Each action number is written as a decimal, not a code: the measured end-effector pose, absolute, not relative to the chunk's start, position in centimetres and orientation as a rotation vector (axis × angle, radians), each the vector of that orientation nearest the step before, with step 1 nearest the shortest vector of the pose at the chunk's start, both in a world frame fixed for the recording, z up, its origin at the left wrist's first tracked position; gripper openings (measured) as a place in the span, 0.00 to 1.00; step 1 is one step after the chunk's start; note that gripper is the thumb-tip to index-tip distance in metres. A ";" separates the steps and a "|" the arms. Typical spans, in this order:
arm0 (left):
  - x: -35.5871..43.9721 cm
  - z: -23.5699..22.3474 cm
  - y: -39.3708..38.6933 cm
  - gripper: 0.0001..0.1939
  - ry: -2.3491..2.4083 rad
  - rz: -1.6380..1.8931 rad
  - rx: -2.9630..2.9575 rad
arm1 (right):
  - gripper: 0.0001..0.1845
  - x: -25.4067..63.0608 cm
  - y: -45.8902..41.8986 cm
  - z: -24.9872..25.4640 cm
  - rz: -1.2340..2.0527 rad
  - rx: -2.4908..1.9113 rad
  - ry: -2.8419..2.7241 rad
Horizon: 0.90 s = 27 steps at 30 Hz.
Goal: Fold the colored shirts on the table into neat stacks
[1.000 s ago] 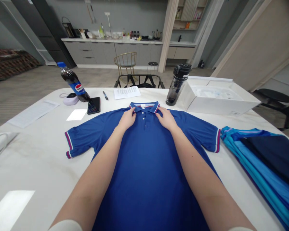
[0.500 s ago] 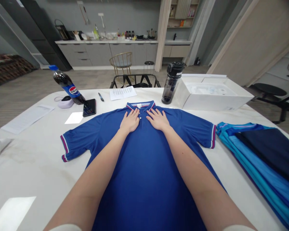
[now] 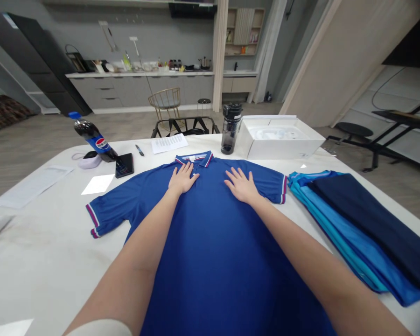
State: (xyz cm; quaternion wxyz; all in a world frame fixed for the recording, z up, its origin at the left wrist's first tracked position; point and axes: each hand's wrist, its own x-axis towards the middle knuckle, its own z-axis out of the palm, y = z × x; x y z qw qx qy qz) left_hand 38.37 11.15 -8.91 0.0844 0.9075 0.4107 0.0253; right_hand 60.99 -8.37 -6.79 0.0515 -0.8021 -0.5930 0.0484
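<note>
Across the white counter [image 3: 38, 252], a blue polo shirt [image 3: 213, 275] lies collar away, long axis running toward the person. Left hand [image 3: 182, 179], nearer the collar [image 3: 192, 158], and right hand [image 3: 241, 185] rest flat, fingers [image 3: 186, 169] spread, gripping nothing.

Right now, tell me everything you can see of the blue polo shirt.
The blue polo shirt lies flat and face up on the white table, collar away from the person, sleeves spread to both sides. It looks like a soft knit, with a white tag inside the neck and red-and-white striped trim on the collar and sleeve cuffs. The left hand and right hand rest open on its chest, and both forearms lie over it, hiding part of the front.
</note>
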 end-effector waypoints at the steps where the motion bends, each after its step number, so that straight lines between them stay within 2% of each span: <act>1: 38.4 -8.9 11.1 0.41 1.230 0.068 2.711 | 0.38 62.2 -9.8 -6.9 0.090 -2.499 -1.710; 4: 38.5 -9.0 11.1 0.40 1.241 0.053 2.727 | 0.42 65.4 -13.3 -7.5 0.074 -2.655 -1.475; 12: 39.3 -7.2 10.6 0.38 1.274 -0.025 2.699 | 0.43 66.5 -15.3 -8.3 0.130 -2.674 -1.440; 14: 40.8 -6.1 9.5 0.34 1.307 0.124 2.721 | 0.42 66.2 -15.3 -8.2 0.118 -2.664 -1.444; 18: 45.9 -4.8 6.4 0.28 1.260 0.657 2.698 | 0.42 66.2 -15.4 -8.2 0.094 -2.638 -1.448; 22: 51.3 -5.1 5.2 0.22 1.081 0.489 2.622 | 0.42 66.4 -15.5 -8.4 0.075 -2.622 -1.440; 27: 54.9 -6.6 7.5 0.21 1.281 0.377 2.492 | 0.41 66.1 -15.6 -8.4 0.060 -2.613 -1.428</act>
